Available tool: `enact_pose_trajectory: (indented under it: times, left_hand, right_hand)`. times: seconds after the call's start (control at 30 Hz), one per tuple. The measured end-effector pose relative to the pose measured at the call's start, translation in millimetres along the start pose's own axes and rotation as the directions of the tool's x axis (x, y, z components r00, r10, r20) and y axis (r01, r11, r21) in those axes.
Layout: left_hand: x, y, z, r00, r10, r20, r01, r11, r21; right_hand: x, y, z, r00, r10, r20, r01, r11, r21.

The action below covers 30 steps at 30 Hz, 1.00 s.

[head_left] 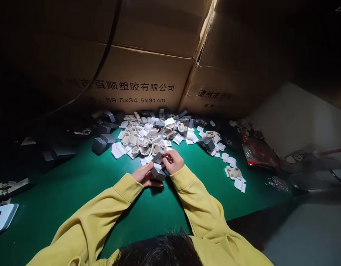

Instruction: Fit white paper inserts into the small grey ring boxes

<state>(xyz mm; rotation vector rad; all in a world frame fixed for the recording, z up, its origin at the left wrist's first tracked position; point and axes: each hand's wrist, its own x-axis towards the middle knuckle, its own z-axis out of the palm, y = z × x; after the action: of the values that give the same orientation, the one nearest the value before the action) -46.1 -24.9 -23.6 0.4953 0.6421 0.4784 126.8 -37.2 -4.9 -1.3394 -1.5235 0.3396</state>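
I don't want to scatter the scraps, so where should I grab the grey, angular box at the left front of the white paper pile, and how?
Probably pinch the grey, angular box across its outer walls, coming from the near left with your left grip. Its flat faces should hold well; bare green tabletop lies on that side, while white paper pieces crowd its right.

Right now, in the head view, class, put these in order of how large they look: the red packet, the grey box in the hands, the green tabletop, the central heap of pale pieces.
Largest to smallest:
1. Green tabletop
2. Central heap of pale pieces
3. Red packet
4. Held grey box, partly covered
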Motion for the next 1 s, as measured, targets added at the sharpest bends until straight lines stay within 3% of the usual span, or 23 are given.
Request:
enact_pose_trajectory:
  times: [0.17,0.3,0.43,0.6,0.8,1.0]
  left_hand:
    - [8.6,5.6,-6.2,0.993,-0.021,-0.117,0.004,0.990,-0.144]
    - [6.1,19.5,0.3,0.978,0.041,-0.204,-0.098,0.956,-0.278]
    - [-1.1,27.2,10.6,0.977,0.065,-0.202,-0.129,0.938,-0.323]
    - [-7.6,29.7,12.7,0.976,0.117,-0.182,-0.176,0.920,-0.351]
    - [-6.4,27.4,5.3,0.990,0.098,-0.106,-0.130,0.926,-0.354]
    - [-5.9,24.3,-1.5,0.989,0.077,0.122,-0.033,0.945,-0.327]
  right_hand:
    - [-0.1,19.2,2.2,0.997,0.038,-0.061,-0.042,0.997,-0.059]
    - [5.6,42.0,12.4,0.984,0.128,-0.127,-0.151,0.970,-0.191]
    - [11.1,50.0,24.9,0.977,0.199,-0.082,-0.214,0.939,-0.270]
    - [11.6,46.0,19.5,0.981,0.143,-0.134,-0.168,0.966,-0.199]
    - [13.2,36.7,0.0,0.979,0.050,-0.198,-0.057,0.998,-0.028]
    - [16.3,20.0,-12.2,0.985,-0.052,-0.167,0.063,0.996,0.057]
